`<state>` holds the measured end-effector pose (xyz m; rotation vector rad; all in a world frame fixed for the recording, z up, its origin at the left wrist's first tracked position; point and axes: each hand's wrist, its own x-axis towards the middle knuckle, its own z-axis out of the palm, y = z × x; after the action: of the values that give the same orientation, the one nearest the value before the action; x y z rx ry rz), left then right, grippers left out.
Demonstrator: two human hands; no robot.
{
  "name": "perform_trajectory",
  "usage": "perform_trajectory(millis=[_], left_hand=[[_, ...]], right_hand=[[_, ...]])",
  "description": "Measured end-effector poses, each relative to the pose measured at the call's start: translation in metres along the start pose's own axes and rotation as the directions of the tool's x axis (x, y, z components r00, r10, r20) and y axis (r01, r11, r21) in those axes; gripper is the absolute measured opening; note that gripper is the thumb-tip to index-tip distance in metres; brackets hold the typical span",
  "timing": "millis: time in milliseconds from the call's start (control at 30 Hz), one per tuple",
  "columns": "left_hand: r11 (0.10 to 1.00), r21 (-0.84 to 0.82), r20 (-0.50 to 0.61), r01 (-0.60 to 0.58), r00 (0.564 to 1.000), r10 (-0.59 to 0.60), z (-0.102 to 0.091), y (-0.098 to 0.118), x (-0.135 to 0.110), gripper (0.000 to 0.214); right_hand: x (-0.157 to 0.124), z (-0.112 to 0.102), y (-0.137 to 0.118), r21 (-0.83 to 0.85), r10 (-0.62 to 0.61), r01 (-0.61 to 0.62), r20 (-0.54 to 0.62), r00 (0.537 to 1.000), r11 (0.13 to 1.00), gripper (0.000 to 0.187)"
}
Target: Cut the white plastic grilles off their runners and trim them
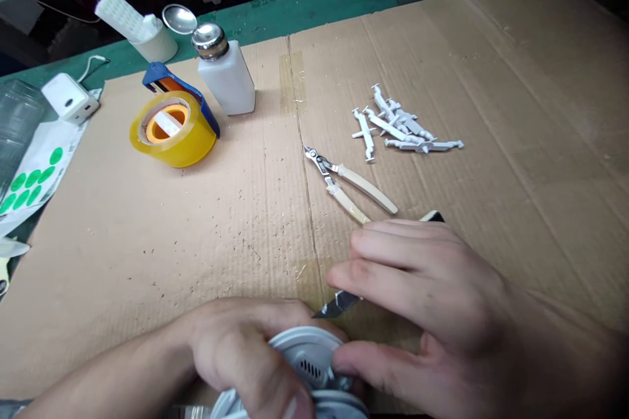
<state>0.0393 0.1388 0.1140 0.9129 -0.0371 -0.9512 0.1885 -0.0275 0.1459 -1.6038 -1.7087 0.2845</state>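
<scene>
My left hand grips a round white plastic part with a slotted vent at the bottom edge of the view, fingers wrapped over it. My right hand is closed round a utility knife; its blade tip pokes out by the forefinger and touches the part's rim, and the black handle end shows behind the knuckles. My right thumb rests against the white part. Small cutters with cream handles lie on the cardboard just beyond my right hand.
A cardboard sheet covers the green bench. Several white plastic offcuts lie in a pile at centre right. At the back left stand a yellow tape dispenser, a white pump bottle, a white cup and a sheet of green stickers.
</scene>
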Motion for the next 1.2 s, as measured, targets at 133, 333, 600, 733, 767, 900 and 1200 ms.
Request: perform_trajectory(millis=[133, 333, 600, 733, 767, 900, 1200], left_hand=[[0.991, -0.016, 0.026, 0.132, 0.991, -0.132, -0.001, 0.010, 0.003, 0.058], [0.995, -0.094, 0.041, 0.020, 0.999, -0.017, 0.003, 0.003, 0.005, 0.054], [0.963, -0.260, 0.041, 0.070, 0.997, -0.062, 0.008, -0.002, -0.003, 0.064], [0.964, -0.253, 0.060, 0.084, 0.996, -0.071, 0.007, -0.002, -0.001, 0.067], [0.964, -0.249, 0.062, 0.093, 0.995, -0.080, 0.006, -0.002, -0.001, 0.068], [0.970, -0.214, 0.063, 0.115, 0.993, -0.104, 0.005, 0.001, 0.000, 0.067], [0.989, -0.063, 0.054, 0.136, 0.990, -0.132, 0.007, 0.011, -0.002, 0.065]], right_hand=[[0.003, 0.005, -0.006, 0.008, 0.054, -0.053, -0.035, 0.998, 0.999, 0.033], [0.011, 0.011, -0.007, 0.109, 0.163, -0.158, -0.047, 0.985, 0.981, 0.038], [0.006, -0.008, -0.008, 0.238, 0.147, -0.141, -0.006, 0.989, 0.961, 0.026], [0.004, -0.004, -0.009, 0.220, 0.129, -0.140, 0.062, 0.990, 0.965, 0.026], [0.004, -0.003, -0.009, 0.219, 0.135, -0.149, 0.077, 0.988, 0.964, 0.027], [0.008, -0.001, -0.009, 0.200, 0.174, -0.193, 0.108, 0.979, 0.961, 0.028], [0.012, 0.008, -0.012, 0.213, 0.205, -0.215, 0.067, 0.976, 0.953, 0.049]])
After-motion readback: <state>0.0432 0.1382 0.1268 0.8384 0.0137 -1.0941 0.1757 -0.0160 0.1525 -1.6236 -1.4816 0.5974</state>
